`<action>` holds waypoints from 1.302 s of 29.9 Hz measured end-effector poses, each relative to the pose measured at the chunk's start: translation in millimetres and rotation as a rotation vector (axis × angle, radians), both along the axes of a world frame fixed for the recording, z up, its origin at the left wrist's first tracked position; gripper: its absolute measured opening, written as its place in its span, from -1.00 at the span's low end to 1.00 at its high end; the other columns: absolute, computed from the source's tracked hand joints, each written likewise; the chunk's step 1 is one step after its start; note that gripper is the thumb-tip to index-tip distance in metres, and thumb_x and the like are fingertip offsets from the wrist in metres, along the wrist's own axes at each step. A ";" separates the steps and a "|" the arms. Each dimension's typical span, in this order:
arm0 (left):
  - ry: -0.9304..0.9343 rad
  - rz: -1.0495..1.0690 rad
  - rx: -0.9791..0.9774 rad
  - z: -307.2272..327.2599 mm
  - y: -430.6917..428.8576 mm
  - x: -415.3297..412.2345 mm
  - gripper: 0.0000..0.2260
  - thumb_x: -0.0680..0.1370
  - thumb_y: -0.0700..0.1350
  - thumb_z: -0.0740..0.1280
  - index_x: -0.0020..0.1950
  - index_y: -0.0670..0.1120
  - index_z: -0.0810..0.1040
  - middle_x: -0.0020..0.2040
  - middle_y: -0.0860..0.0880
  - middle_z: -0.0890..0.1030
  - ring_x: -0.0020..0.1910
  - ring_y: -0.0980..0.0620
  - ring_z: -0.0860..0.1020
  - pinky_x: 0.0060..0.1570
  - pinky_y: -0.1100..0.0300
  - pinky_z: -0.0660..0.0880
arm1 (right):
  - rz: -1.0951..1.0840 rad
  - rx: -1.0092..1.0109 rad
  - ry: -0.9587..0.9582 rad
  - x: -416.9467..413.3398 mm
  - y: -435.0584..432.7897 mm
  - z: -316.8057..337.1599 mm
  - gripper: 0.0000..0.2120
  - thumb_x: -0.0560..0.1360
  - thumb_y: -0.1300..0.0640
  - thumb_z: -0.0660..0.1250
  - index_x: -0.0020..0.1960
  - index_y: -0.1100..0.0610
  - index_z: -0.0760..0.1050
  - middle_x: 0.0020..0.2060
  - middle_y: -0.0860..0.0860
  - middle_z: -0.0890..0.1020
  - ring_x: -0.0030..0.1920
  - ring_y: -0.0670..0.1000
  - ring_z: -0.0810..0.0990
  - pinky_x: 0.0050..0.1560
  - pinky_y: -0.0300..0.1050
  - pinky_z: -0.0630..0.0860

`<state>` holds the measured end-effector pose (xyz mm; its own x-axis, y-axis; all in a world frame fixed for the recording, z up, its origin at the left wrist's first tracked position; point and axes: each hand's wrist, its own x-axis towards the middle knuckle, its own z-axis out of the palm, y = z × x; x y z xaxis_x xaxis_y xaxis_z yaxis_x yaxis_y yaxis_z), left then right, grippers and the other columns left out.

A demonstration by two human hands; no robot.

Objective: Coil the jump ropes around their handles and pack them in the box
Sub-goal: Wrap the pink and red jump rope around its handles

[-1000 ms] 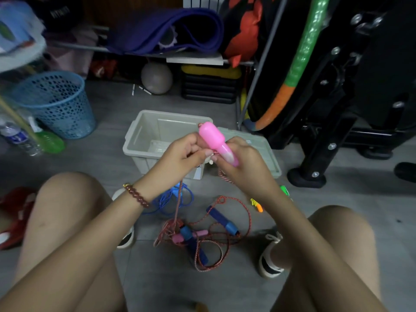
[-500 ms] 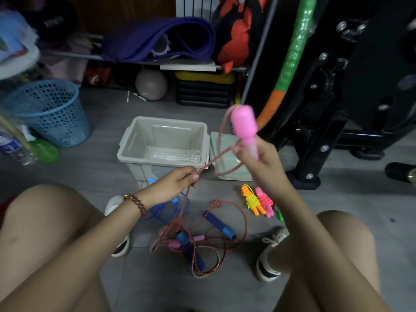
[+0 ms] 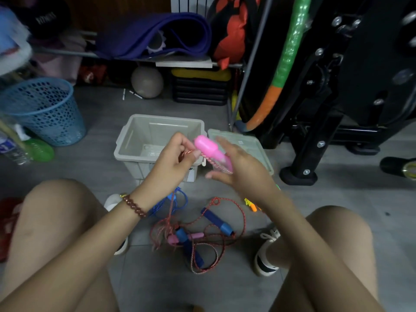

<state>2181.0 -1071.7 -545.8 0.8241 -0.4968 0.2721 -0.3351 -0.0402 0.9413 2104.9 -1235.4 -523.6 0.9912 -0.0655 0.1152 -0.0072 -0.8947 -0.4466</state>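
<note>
A pink jump-rope handle is tilted in the air over the grey box. Its lower end sits in my right hand, whose thumb and forefinger are spread. A few turns of red-white rope lie around the handle. My left hand pinches that rope just beside the handle's top. From there the rope drops to a tangle on the floor with the second pink handle and a blue-handled rope. A coiled blue rope lies under my left wrist.
The box lid lies right of the box. A small orange-yellow rope sits by my right forearm. A blue basket stands left, a black exercise machine right, a ball behind. My knees and shoes flank the tangle.
My right hand has brought the pink handle down and left from its raised position. My left hand has come up to meet it, so the stretched rope now lies against the handle.
</note>
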 end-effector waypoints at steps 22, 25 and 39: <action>0.379 -0.270 0.314 -66.8 -1.5 18.7 -0.73 0.61 -0.11 0.15 -0.25 -0.09 0.48 -0.34 0.09 0.53 -0.36 0.25 0.49 -0.15 0.36 0.41 | 0.079 1.301 -0.172 -2.9 -4.3 16.8 -0.94 0.49 0.20 0.17 -0.05 0.13 0.39 -0.15 0.02 0.67 0.06 0.08 0.63 0.28 0.09 0.42; 0.375 -0.248 0.484 -82.8 5.3 25.6 -0.75 0.62 -0.07 0.14 -0.23 -0.11 0.43 -0.31 -0.03 0.50 -0.34 0.13 0.49 -0.17 0.31 0.42 | 0.017 1.192 -0.198 -4.9 -7.6 17.8 -0.97 0.50 0.23 0.14 -0.06 0.15 0.34 -0.37 -0.01 0.49 -0.32 -0.02 0.54 -0.12 0.02 0.53; 0.076 -0.153 -0.088 -2.5 -10.7 -11.5 -0.83 0.52 -0.27 0.25 0.04 -0.03 0.42 -0.16 0.08 0.52 -0.18 0.28 0.49 -0.13 0.38 0.42 | 0.008 0.329 -0.045 2.9 14.4 -7.6 -0.79 0.43 0.03 0.44 -0.22 0.15 0.50 -0.37 0.02 0.54 -0.32 0.02 0.49 -0.30 -0.04 0.38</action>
<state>2169.5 -1082.3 -548.3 0.7605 -0.5952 0.2596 -0.2587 0.0890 0.9619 2107.8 -1220.9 -531.2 0.9862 -0.0988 0.1331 0.0256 -0.7026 -0.7111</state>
